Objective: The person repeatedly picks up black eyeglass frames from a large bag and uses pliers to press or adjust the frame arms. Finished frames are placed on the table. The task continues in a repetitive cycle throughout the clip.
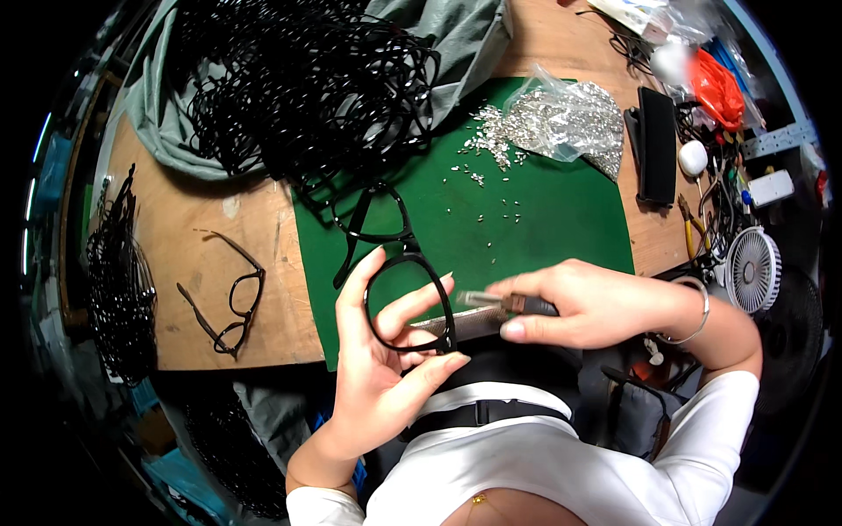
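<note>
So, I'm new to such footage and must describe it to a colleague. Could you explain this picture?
No machine here: a person works bare-handed, filmed looking down by a wide fisheye camera on their own head. The left hand holds a black eyeglass frame; the right hand grips a dark-handled tool with a metal end. On the wooden table lie a green mat, a clear bag with small silvery pieces scattered beside it, and another frame to the left. At the top is a heap of black frames on grey cloth.
</note>
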`<state>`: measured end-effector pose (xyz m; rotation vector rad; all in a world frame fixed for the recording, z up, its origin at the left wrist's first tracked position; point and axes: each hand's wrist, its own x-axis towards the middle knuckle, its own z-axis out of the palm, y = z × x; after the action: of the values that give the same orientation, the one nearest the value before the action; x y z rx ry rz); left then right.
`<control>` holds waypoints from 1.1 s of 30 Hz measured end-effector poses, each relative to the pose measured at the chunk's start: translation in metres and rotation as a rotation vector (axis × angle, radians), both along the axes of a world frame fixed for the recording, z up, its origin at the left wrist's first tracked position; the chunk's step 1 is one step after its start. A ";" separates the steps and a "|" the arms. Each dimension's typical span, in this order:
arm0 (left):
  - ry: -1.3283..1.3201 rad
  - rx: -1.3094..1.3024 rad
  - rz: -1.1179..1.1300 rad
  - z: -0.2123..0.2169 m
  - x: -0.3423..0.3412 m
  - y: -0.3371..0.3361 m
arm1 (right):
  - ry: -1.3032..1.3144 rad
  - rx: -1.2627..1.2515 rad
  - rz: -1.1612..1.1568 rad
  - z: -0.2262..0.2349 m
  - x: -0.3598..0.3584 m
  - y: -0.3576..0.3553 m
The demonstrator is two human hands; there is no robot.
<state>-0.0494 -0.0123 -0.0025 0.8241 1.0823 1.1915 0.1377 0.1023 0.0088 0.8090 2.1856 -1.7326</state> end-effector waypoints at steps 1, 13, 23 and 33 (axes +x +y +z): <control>0.018 0.023 -0.023 -0.008 -0.004 -0.001 | 0.021 0.206 -0.045 -0.017 0.003 -0.005; 0.126 0.103 0.127 -0.039 0.017 -0.041 | -0.067 0.908 -0.015 -0.058 0.001 -0.019; -0.449 -0.217 0.003 -0.029 0.010 -0.035 | -0.063 0.750 -0.308 -0.082 -0.014 0.002; -0.016 -0.154 0.051 -0.044 0.030 -0.036 | 0.019 0.696 -0.397 -0.078 -0.019 -0.009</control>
<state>-0.0199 -0.0481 -0.0463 0.6708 1.1721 1.1395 0.1185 0.0932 -0.0694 1.4633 2.8214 -1.0715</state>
